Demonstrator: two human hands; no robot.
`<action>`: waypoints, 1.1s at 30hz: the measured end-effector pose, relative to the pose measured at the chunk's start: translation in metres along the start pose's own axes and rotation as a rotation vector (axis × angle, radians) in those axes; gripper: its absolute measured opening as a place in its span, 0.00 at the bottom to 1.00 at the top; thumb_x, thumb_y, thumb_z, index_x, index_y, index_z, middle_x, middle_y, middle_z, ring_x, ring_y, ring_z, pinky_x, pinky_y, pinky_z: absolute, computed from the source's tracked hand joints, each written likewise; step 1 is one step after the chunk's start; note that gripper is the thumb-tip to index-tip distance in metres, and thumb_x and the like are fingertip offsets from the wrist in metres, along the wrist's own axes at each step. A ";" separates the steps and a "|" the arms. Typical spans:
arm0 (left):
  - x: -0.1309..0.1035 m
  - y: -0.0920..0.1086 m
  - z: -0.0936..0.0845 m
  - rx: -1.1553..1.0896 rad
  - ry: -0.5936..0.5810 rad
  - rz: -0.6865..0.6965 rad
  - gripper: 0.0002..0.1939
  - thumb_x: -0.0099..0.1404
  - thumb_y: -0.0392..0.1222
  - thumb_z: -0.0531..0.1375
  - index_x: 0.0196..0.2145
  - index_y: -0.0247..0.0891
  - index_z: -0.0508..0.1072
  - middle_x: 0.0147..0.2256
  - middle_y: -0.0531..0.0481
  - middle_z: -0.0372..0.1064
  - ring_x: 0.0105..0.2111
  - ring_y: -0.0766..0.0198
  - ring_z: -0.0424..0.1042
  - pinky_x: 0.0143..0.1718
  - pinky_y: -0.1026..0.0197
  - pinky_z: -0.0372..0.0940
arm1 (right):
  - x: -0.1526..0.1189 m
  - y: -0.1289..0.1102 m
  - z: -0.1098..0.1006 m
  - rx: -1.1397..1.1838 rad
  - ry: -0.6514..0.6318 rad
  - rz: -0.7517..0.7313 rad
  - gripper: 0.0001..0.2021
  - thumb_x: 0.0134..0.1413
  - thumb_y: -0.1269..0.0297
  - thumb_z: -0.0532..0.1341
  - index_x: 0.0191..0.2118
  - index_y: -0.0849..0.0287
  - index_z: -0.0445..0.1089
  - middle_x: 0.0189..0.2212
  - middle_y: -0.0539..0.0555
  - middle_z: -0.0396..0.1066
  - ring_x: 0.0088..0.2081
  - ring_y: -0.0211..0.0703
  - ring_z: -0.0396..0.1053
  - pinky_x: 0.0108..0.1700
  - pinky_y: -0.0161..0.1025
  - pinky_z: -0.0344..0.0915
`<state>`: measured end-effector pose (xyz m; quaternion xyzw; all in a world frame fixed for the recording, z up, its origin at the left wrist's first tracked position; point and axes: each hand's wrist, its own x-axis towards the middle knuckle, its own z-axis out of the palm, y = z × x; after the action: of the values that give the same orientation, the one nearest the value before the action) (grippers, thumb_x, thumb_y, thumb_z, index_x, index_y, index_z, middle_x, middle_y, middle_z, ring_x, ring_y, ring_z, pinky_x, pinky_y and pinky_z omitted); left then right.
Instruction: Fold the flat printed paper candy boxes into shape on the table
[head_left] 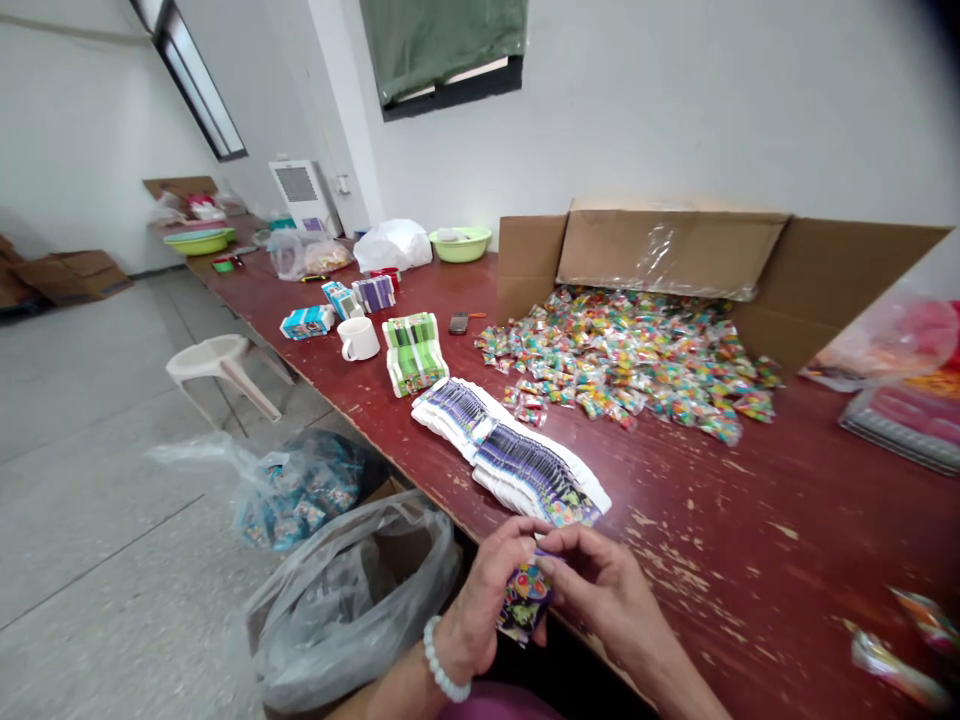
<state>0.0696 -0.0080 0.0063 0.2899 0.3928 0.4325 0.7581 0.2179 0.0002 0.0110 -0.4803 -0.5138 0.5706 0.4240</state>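
Near the table's front edge, my left hand [480, 605], with a pale bead bracelet at the wrist, is closed around a small purple printed packet [525, 597]. My right hand [600, 580] pinches the top edge of the same packet with thumb and index finger. Just beyond both hands lies a long fanned row of purple and white printed cards [525, 462]. A green card stack [415, 353] sits past its far end. Many small wrapped candies [622, 355] are heaped in front of an opened cardboard box [671, 245].
A white mug [358, 339] stands near the left table edge, by blue card stacks [307, 322]. Below the edge are an open plastic-lined box [352, 610] and a bag of blue packets [300, 500]. A white stool [217, 360] stands left. Loose wrapped pieces [892, 665] lie at right.
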 end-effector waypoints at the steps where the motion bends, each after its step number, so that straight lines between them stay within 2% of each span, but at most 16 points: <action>1: 0.000 0.000 0.000 0.000 -0.017 -0.015 0.24 0.63 0.55 0.58 0.50 0.36 0.72 0.30 0.47 0.71 0.22 0.63 0.71 0.15 0.67 0.63 | 0.001 -0.002 0.001 0.056 -0.025 0.046 0.18 0.46 0.48 0.70 0.31 0.61 0.75 0.19 0.50 0.70 0.19 0.36 0.64 0.22 0.33 0.64; 3: 0.000 0.001 0.000 0.001 -0.050 -0.051 0.27 0.65 0.58 0.55 0.54 0.36 0.71 0.29 0.47 0.71 0.22 0.64 0.71 0.16 0.67 0.63 | 0.002 -0.006 0.002 0.140 -0.058 0.098 0.18 0.46 0.49 0.70 0.28 0.61 0.74 0.17 0.50 0.69 0.17 0.34 0.62 0.20 0.32 0.62; 5: 0.001 0.001 -0.001 0.023 -0.068 -0.078 0.30 0.67 0.60 0.52 0.55 0.35 0.71 0.27 0.47 0.71 0.19 0.66 0.70 0.16 0.68 0.62 | 0.002 -0.009 0.004 0.172 -0.059 0.083 0.16 0.47 0.51 0.70 0.27 0.61 0.74 0.21 0.51 0.71 0.16 0.33 0.62 0.18 0.32 0.63; 7: 0.001 0.003 -0.003 0.036 -0.073 -0.079 0.30 0.68 0.59 0.52 0.54 0.33 0.72 0.25 0.48 0.71 0.19 0.66 0.69 0.16 0.69 0.61 | 0.000 -0.007 0.006 0.145 -0.045 0.003 0.14 0.50 0.53 0.68 0.27 0.60 0.74 0.29 0.54 0.74 0.18 0.33 0.64 0.18 0.33 0.65; 9: 0.002 0.004 -0.006 -0.012 -0.075 -0.085 0.27 0.67 0.56 0.55 0.53 0.32 0.73 0.25 0.48 0.70 0.19 0.66 0.68 0.15 0.68 0.62 | -0.004 -0.002 0.009 0.074 -0.043 -0.112 0.11 0.55 0.56 0.65 0.29 0.57 0.75 0.38 0.56 0.73 0.23 0.37 0.69 0.21 0.34 0.69; 12: 0.004 0.003 -0.010 -0.155 -0.059 -0.127 0.22 0.64 0.49 0.58 0.51 0.34 0.74 0.33 0.47 0.73 0.20 0.67 0.70 0.16 0.66 0.64 | -0.013 0.010 0.015 -0.050 -0.028 -0.257 0.05 0.58 0.60 0.63 0.38 0.52 0.76 0.47 0.59 0.70 0.37 0.46 0.73 0.30 0.39 0.74; 15: 0.005 0.002 -0.011 -0.193 -0.009 -0.146 0.22 0.63 0.46 0.59 0.52 0.35 0.73 0.39 0.45 0.74 0.24 0.66 0.72 0.17 0.67 0.64 | -0.018 0.016 0.019 -0.169 0.013 -0.347 0.10 0.56 0.64 0.65 0.44 0.49 0.74 0.50 0.58 0.68 0.49 0.51 0.70 0.46 0.45 0.73; 17: 0.004 0.004 -0.012 -0.149 0.034 -0.119 0.22 0.63 0.47 0.59 0.53 0.35 0.72 0.39 0.45 0.74 0.22 0.66 0.71 0.17 0.66 0.64 | -0.014 0.014 0.018 -0.230 -0.029 -0.384 0.09 0.56 0.64 0.64 0.44 0.50 0.74 0.51 0.57 0.68 0.53 0.50 0.68 0.53 0.46 0.68; 19: 0.002 0.011 -0.017 -0.062 0.081 -0.042 0.24 0.63 0.48 0.58 0.54 0.35 0.71 0.35 0.47 0.74 0.19 0.67 0.69 0.17 0.65 0.64 | -0.002 0.010 0.009 -0.255 -0.061 -0.382 0.09 0.57 0.63 0.64 0.44 0.51 0.73 0.50 0.56 0.69 0.51 0.48 0.69 0.52 0.44 0.67; 21: 0.000 0.023 -0.029 0.045 0.154 0.095 0.25 0.63 0.49 0.58 0.54 0.33 0.69 0.31 0.48 0.74 0.19 0.66 0.70 0.19 0.65 0.64 | 0.019 0.008 -0.011 -0.263 0.008 -0.313 0.11 0.58 0.59 0.63 0.46 0.53 0.72 0.45 0.56 0.71 0.43 0.45 0.71 0.45 0.42 0.69; 24: -0.006 0.040 -0.065 0.169 0.358 0.274 0.25 0.60 0.49 0.61 0.51 0.32 0.70 0.28 0.49 0.75 0.20 0.64 0.72 0.21 0.64 0.66 | 0.064 0.013 -0.057 -0.322 0.243 -0.165 0.17 0.57 0.54 0.61 0.48 0.58 0.71 0.37 0.55 0.74 0.33 0.43 0.70 0.36 0.40 0.67; 26: -0.009 0.047 -0.095 0.186 0.508 0.304 0.23 0.56 0.50 0.63 0.45 0.33 0.72 0.27 0.49 0.75 0.19 0.63 0.71 0.20 0.63 0.66 | 0.095 0.020 -0.089 -0.421 0.432 -0.160 0.18 0.54 0.52 0.61 0.44 0.61 0.72 0.36 0.57 0.74 0.34 0.45 0.70 0.38 0.42 0.67; 27: -0.011 0.049 -0.109 0.177 0.562 0.292 0.22 0.54 0.50 0.64 0.42 0.33 0.72 0.27 0.50 0.75 0.18 0.63 0.71 0.19 0.63 0.65 | 0.108 0.024 -0.102 -0.436 0.479 -0.152 0.18 0.53 0.53 0.61 0.43 0.62 0.72 0.37 0.58 0.75 0.35 0.47 0.70 0.40 0.44 0.66; 30: -0.015 0.051 -0.136 0.090 0.630 0.235 0.19 0.50 0.48 0.64 0.37 0.35 0.72 0.25 0.51 0.74 0.17 0.60 0.71 0.16 0.62 0.64 | 0.126 0.035 -0.120 -0.466 0.480 -0.136 0.19 0.53 0.53 0.59 0.44 0.62 0.71 0.38 0.59 0.75 0.35 0.47 0.71 0.39 0.44 0.66; 33: -0.016 0.049 -0.143 0.024 0.636 0.214 0.17 0.49 0.48 0.63 0.36 0.36 0.71 0.24 0.52 0.74 0.18 0.58 0.72 0.17 0.59 0.66 | 0.113 0.044 -0.112 -0.511 0.397 -0.125 0.18 0.52 0.52 0.61 0.43 0.59 0.72 0.37 0.57 0.75 0.34 0.46 0.70 0.39 0.43 0.66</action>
<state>-0.0775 0.0145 -0.0246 0.1889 0.5818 0.5740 0.5444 0.3080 0.1253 -0.0470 -0.6406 -0.5760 0.2913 0.4159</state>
